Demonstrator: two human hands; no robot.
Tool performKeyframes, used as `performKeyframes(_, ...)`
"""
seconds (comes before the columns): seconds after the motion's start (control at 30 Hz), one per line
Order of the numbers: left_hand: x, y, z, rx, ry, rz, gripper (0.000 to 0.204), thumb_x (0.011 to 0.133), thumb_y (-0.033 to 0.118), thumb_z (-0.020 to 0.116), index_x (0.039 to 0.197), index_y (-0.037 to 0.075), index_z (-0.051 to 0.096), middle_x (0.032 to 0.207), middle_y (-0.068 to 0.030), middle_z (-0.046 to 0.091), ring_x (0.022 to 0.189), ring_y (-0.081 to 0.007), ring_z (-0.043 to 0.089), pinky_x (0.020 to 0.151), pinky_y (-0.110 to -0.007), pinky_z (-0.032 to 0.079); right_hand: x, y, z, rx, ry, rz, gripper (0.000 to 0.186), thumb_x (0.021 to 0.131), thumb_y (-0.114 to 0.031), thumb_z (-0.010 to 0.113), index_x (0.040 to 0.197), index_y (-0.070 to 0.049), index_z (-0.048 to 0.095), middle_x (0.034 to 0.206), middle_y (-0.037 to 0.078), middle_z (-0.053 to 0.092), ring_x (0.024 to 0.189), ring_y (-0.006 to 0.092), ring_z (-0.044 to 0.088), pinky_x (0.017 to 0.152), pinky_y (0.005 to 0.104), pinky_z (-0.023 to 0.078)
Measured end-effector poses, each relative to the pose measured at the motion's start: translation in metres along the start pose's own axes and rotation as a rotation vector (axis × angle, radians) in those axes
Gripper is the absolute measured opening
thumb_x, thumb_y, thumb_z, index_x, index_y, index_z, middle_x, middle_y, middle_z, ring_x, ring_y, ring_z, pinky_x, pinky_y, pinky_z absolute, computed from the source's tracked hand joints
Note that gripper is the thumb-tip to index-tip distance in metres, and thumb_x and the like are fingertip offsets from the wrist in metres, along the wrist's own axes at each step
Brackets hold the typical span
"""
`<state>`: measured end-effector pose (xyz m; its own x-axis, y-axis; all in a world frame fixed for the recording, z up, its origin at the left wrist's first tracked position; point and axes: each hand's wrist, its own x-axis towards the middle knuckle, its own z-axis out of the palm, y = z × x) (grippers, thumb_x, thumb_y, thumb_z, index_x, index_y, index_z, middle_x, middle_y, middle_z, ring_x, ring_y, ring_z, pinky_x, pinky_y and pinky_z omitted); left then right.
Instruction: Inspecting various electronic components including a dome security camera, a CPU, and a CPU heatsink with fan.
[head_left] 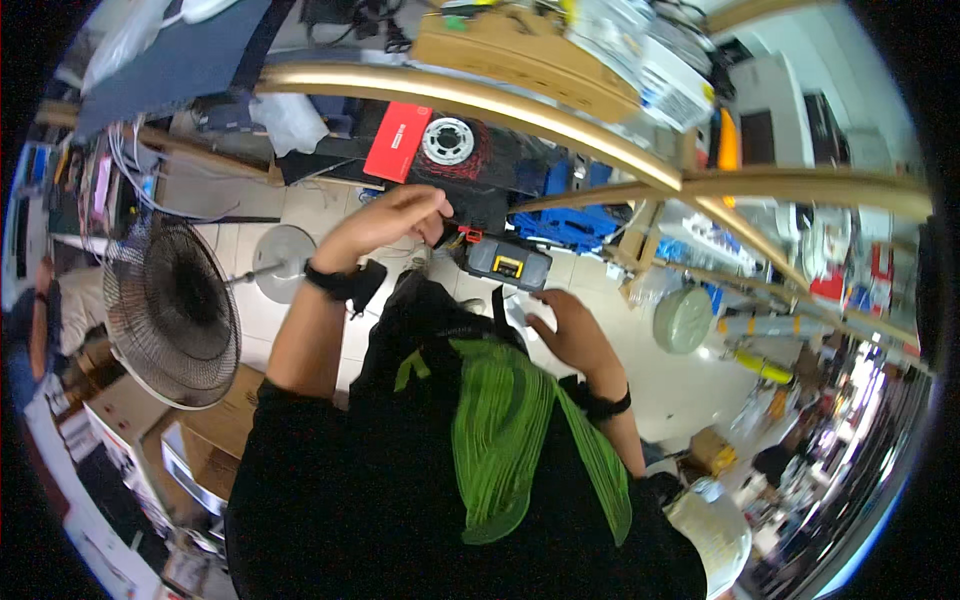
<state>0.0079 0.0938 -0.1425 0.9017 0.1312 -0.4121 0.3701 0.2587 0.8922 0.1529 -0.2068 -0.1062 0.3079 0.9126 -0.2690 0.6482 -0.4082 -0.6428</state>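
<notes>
My left hand [405, 212] is raised at the upper middle, its fingers loosely bent and nothing visible in them. It is nearest to a red flat box [398, 142] and a white round spool [448, 141] on the dark shelf beyond it. My right hand [572, 328] hangs lower to the right, thumb and forefinger apart, holding nothing that I can see. Just left of its fingers, a black strap [499, 306] stands out from my clothing. A grey and black toolbox [508, 264] with a yellow latch lies on the floor beyond, between both hands.
A floor fan [175, 310] stands at the left, near cardboard boxes [225, 420]. Metal shelf rails [480, 108] cross in front. Blue items [575, 215] lie beneath them. On the right are a green round stool [683, 320] and clutter. Another person's arm [40, 320] shows far left.
</notes>
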Motion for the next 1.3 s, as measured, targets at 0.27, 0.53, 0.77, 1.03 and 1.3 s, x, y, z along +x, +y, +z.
performKeyframes(0.27, 0.156, -0.252, -0.097, -0.689, 1.065, -0.460, 0.037, 0.086, 0.038, 0.062, 0.108, 0.008, 0.056, 0.099, -0.0043, 0.059, 0.087, -0.0138, 0.055, 0.064, -0.037, 0.044, -0.007, -0.001, 0.027, -0.068, -0.276, 0.134, 0.033, 0.087, -0.023, 0.059, 0.111, -0.001, 0.055, 0.107, 0.019, 0.059, 0.102, 0.0353, 0.055, 0.089, 0.0411, 0.044)
performKeyframes(0.53, 0.154, -0.260, -0.099, -1.062, 0.874, 0.008, 0.036, 0.087, 0.023, 0.065, 0.116, 0.013, 0.046, 0.098, -0.0022, 0.060, 0.095, -0.0180, 0.056, 0.081, -0.037, 0.048, -0.035, 0.013, 0.026, -0.037, -0.261, 0.214, 0.034, 0.089, -0.027, 0.056, 0.110, -0.001, 0.055, 0.106, 0.019, 0.058, 0.100, 0.0366, 0.054, 0.087, 0.0426, 0.044)
performKeyframes(0.77, 0.030, -0.179, -0.032, -0.755, 0.574, 0.148, 0.022, 0.092, 0.018, 0.057, 0.112, 0.009, 0.053, 0.105, -0.0020, 0.060, 0.095, -0.0157, 0.058, 0.086, -0.034, 0.047, -0.030, 0.019, 0.030, 0.041, 0.003, 0.006, 0.033, 0.087, -0.026, 0.060, 0.109, -0.002, 0.055, 0.100, 0.019, 0.061, 0.096, 0.0368, 0.057, 0.085, 0.0415, 0.046)
performKeyframes(1.03, -0.069, -0.073, 0.063, -0.475, 0.098, 0.188, 0.041, 0.092, 0.013, 0.054, 0.130, 0.001, 0.043, 0.125, -0.0096, 0.053, 0.113, -0.0201, 0.054, 0.095, -0.035, 0.045, -0.035, -0.036, -0.046, 0.659, 0.540, -0.123, 0.028, 0.087, -0.021, 0.062, 0.106, -0.001, 0.056, 0.098, 0.014, 0.059, 0.083, 0.0218, 0.061, 0.066, 0.0308, 0.051)
performKeyframes(1.3, -0.035, -0.026, 0.073, -0.339, -0.097, 0.152, 0.042, 0.093, 0.015, 0.053, 0.131, 0.000, 0.042, 0.126, -0.0111, 0.053, 0.115, -0.0216, 0.052, 0.099, -0.038, 0.040, -0.091, -0.043, -0.054, 0.627, 0.692, -0.011, 0.023, 0.081, -0.011, 0.064, 0.101, -0.002, 0.057, 0.076, 0.010, 0.063, 0.060, 0.0162, 0.062, 0.053, 0.0275, 0.049)
